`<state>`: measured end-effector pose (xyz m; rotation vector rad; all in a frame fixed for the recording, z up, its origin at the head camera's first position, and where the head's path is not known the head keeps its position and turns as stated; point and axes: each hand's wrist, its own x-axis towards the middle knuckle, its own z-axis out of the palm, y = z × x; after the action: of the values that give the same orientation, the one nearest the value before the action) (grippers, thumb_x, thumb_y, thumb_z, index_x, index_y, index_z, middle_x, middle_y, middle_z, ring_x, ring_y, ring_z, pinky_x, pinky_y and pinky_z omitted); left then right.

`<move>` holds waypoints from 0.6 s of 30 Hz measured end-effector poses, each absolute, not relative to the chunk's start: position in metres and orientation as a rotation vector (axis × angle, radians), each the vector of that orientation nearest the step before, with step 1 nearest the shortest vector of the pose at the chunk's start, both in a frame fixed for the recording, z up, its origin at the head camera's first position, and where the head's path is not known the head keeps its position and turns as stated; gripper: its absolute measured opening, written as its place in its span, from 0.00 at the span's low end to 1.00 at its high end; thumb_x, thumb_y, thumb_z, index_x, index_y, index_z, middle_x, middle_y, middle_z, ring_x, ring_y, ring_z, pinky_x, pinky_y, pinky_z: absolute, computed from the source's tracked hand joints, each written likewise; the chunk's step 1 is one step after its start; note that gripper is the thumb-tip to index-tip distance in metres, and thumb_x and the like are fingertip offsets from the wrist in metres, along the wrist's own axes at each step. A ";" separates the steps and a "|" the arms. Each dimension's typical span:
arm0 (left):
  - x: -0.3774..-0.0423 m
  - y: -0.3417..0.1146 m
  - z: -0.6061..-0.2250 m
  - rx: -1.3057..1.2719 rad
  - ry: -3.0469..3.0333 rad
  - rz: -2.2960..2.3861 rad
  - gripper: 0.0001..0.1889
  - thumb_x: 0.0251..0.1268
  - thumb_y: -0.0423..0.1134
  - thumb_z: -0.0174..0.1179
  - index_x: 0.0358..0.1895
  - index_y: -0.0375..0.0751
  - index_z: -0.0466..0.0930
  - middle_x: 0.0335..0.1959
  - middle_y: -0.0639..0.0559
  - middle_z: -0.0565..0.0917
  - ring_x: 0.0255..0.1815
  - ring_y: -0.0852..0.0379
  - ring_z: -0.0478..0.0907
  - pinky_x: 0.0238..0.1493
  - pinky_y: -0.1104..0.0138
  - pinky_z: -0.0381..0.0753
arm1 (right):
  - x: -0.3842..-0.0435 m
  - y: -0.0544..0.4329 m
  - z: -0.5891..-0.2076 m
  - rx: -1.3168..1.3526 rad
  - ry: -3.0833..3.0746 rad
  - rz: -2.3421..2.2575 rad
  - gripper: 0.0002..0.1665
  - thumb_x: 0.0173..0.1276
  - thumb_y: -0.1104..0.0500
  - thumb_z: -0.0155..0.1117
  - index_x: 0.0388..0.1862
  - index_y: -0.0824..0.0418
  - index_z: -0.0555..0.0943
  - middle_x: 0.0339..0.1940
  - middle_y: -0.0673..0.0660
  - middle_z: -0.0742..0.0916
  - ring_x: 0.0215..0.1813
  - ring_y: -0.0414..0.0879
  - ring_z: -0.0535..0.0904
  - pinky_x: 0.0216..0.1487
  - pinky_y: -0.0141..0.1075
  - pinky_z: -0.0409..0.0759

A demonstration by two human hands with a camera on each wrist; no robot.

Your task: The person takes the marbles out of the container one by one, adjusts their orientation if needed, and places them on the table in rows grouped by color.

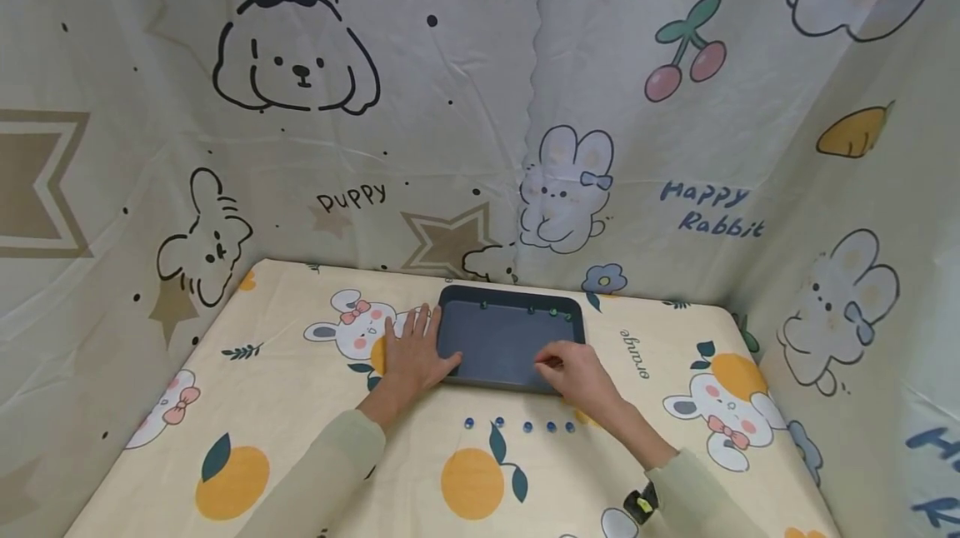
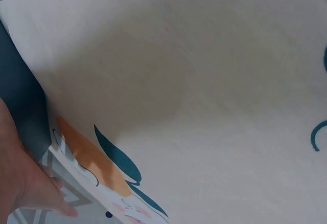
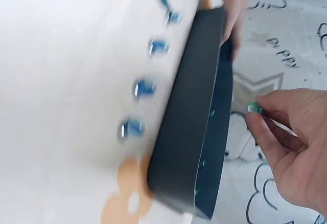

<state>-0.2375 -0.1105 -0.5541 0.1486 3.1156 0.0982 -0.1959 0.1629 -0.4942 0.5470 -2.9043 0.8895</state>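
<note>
A dark rectangular tray (image 1: pixel 487 346) lies near the back of the cloth-covered table. My right hand (image 1: pixel 581 371) is above its near right part and pinches a green glass marble (image 3: pixel 254 108) between thumb and fingertips, plain in the right wrist view. Along the tray's far side lie several green marbles (image 1: pixel 553 312). My left hand (image 1: pixel 412 355) rests at the tray's left end with its fingers spread and the thumb at the rim. In front of the tray sits a loose row of several blue glass marbles (image 1: pixel 528 427).
A cream tablecloth (image 1: pixel 300 430) printed with oranges and rabbits covers the table. Printed fabric walls (image 1: pixel 450 130) stand behind it and on both sides, close beyond the tray's far edge. Near the right forearm is a dark strap with a yellow-green patch (image 1: pixel 641 505).
</note>
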 end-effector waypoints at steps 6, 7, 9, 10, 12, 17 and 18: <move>-0.238 -0.110 -0.555 0.147 3.114 0.101 0.51 0.63 0.73 0.48 0.81 0.44 0.49 0.80 0.42 0.53 0.79 0.42 0.49 0.73 0.37 0.37 | -0.169 0.150 -0.495 0.633 -2.812 1.257 0.03 0.64 0.65 0.72 0.37 0.61 0.88 0.33 0.46 0.87 0.35 0.39 0.83 0.37 0.29 0.83; -0.238 -0.110 -0.554 0.147 3.116 0.104 0.51 0.63 0.73 0.49 0.81 0.44 0.49 0.80 0.42 0.54 0.79 0.41 0.50 0.73 0.36 0.37 | -0.165 0.148 -0.496 0.646 -2.813 1.296 0.03 0.65 0.65 0.71 0.38 0.61 0.88 0.33 0.46 0.87 0.35 0.38 0.83 0.37 0.29 0.83; -0.237 -0.110 -0.554 0.146 3.117 0.101 0.51 0.63 0.73 0.49 0.81 0.44 0.49 0.80 0.42 0.54 0.79 0.42 0.50 0.73 0.37 0.37 | -0.158 0.142 -0.498 0.675 -2.820 1.369 0.04 0.65 0.64 0.71 0.39 0.62 0.88 0.34 0.46 0.87 0.36 0.39 0.83 0.38 0.29 0.83; -0.237 -0.110 -0.554 0.145 3.118 0.097 0.51 0.63 0.73 0.49 0.81 0.44 0.49 0.80 0.42 0.54 0.79 0.42 0.50 0.73 0.37 0.38 | -0.155 0.139 -0.500 0.688 -2.827 1.397 0.04 0.66 0.64 0.71 0.39 0.62 0.88 0.34 0.46 0.87 0.36 0.39 0.83 0.38 0.29 0.83; -0.237 -0.110 -0.554 0.144 3.122 0.097 0.51 0.63 0.73 0.49 0.81 0.44 0.50 0.80 0.42 0.54 0.79 0.42 0.50 0.73 0.37 0.38 | -0.149 0.132 -0.502 0.712 -2.841 1.461 0.05 0.66 0.63 0.70 0.39 0.62 0.88 0.35 0.46 0.87 0.37 0.38 0.83 0.38 0.29 0.83; -0.237 -0.111 -0.552 0.142 3.115 0.110 0.51 0.63 0.72 0.49 0.81 0.44 0.49 0.80 0.42 0.53 0.79 0.42 0.50 0.73 0.37 0.37 | -0.137 0.115 -0.513 0.764 -2.889 1.585 0.05 0.67 0.62 0.69 0.39 0.62 0.88 0.35 0.44 0.87 0.37 0.37 0.83 0.39 0.28 0.83; -0.237 -0.111 -0.552 0.144 3.113 0.115 0.51 0.64 0.72 0.49 0.81 0.44 0.48 0.80 0.42 0.53 0.79 0.42 0.50 0.73 0.37 0.37 | -0.135 0.112 -0.516 0.772 -2.894 1.604 0.04 0.67 0.62 0.69 0.38 0.62 0.88 0.35 0.43 0.87 0.37 0.36 0.83 0.38 0.28 0.83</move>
<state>-0.2366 -0.1106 -0.5519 0.1444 3.1133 0.1154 -0.1349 0.1115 -0.5161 0.7720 -2.8944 1.6038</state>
